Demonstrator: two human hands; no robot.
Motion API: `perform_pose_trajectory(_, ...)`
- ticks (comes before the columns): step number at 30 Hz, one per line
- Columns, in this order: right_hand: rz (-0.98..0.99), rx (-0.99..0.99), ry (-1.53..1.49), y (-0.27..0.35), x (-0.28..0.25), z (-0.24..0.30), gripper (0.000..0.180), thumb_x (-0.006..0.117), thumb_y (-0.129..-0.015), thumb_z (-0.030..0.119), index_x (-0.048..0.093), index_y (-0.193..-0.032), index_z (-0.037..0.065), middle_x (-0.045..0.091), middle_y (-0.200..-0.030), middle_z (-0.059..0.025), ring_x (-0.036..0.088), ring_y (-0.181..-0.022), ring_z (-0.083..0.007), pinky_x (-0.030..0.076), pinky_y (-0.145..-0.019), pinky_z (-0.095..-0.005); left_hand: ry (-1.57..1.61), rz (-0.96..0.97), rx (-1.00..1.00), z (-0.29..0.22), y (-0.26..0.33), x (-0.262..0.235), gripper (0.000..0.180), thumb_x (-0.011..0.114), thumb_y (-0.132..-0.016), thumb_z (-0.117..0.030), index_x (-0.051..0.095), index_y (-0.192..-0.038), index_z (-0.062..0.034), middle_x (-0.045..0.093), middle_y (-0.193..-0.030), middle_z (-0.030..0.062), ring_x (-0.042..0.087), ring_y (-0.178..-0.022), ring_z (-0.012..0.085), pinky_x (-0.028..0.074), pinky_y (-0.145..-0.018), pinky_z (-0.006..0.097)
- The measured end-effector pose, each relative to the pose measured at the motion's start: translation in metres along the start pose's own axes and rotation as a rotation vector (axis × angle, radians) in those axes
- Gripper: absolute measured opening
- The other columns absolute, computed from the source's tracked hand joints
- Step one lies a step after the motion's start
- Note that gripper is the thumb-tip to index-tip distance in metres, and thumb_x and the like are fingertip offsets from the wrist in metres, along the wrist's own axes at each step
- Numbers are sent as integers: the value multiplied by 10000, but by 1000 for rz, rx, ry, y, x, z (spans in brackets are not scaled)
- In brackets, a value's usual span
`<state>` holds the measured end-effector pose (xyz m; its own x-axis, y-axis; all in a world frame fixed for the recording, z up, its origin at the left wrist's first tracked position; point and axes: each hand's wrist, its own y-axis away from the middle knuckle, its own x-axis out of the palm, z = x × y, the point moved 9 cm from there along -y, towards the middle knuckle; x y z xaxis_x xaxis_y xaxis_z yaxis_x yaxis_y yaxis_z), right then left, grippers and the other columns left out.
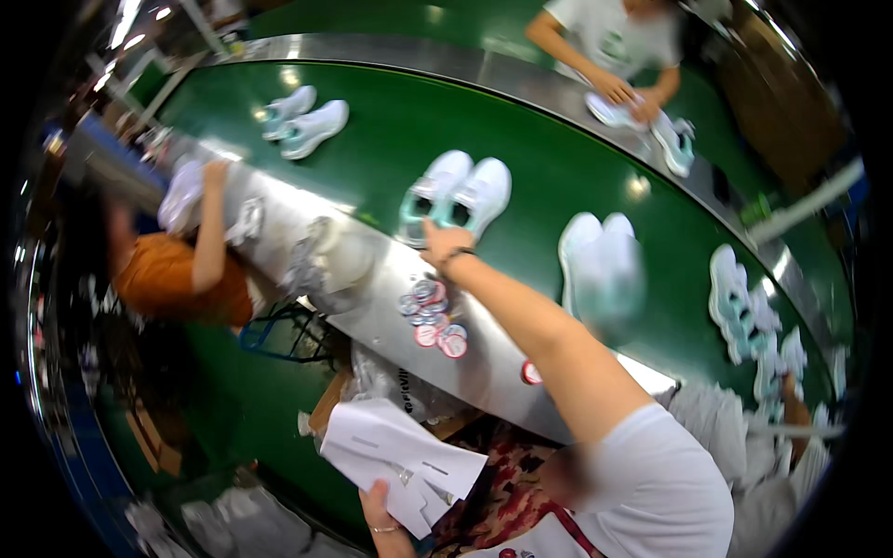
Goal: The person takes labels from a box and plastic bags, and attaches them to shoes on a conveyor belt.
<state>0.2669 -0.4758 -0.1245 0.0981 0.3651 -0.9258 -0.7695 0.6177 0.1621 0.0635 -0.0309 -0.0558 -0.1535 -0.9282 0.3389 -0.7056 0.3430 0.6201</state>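
Note:
My left hand (379, 510), a band at its wrist, is closed on white paper sheets (377, 435) with grey print, low in front of my body. My right arm stretches over the metal ledge to a pair of white and mint sneakers (476, 191) on the green belt. At their heel end, my right hand (445, 244) has its fingers at the left shoe's collar, seemingly pinching it; the fingertips are partly hidden. Near that forearm, several round red-rimmed and bluish discs (430, 314) lie on the metal ledge (400, 279). One red disc (531, 373) lies apart, beside my arm.
More sneaker pairs stand on the belt (372, 177): one far left (316, 128), a blurred one right (600, 265), others farther right (730, 302). A co-worker in orange (181, 279) is at left; another (614, 46) handles shoes across. Clear plastic bags (386, 381) hang below the ledge.

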Motion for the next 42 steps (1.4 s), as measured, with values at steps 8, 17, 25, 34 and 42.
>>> perform_pose_trajectory(8,-88,-83,474,-21,-29,-7,322,396,-889,193,559,-1153,106,593,-1016,-68,514,-976,-241,309,-781,-428,-4,57,24,12,-30,28,776,549,-710,-293,243,-1330,60,415,-1236,221,458,-1097,346,394,-921,448)
perform_pose_trajectory(17,-460,-64,320,-36,-54,-1,293,480,-808,192,588,-1058,82,541,-913,-72,453,-916,-229,322,-769,-384,-129,90,56,-27,-45,25,724,536,-736,-319,289,-1297,67,420,-1221,235,461,-1089,353,385,-931,455)
perform_pose_trajectory(25,-154,-15,198,-82,-27,2,303,474,-816,196,502,-1081,52,636,-923,-131,595,-873,-286,322,-796,-472,-159,27,-47,-32,-69,30,685,535,-749,-298,310,-1284,65,433,-1210,235,473,-1076,355,397,-924,454)
perform_pose_trajectory(34,16,334,-206,-113,-2,-2,296,516,-829,167,581,-1117,160,572,-1091,-137,508,-1088,-280,379,-840,-485,-207,21,-102,-39,-110,56,659,537,-756,-282,323,-1277,62,451,-1194,232,490,-1059,354,415,-909,449)
perform_pose_trajectory(42,3,63,-55,0,-20,-109,450,680,-623,374,583,-1019,182,632,-775,-105,622,-791,-283,413,-764,-467,-218,56,-139,-28,-118,90,637,538,-762,-267,334,-1270,60,466,-1180,230,506,-1043,353,431,-895,445)
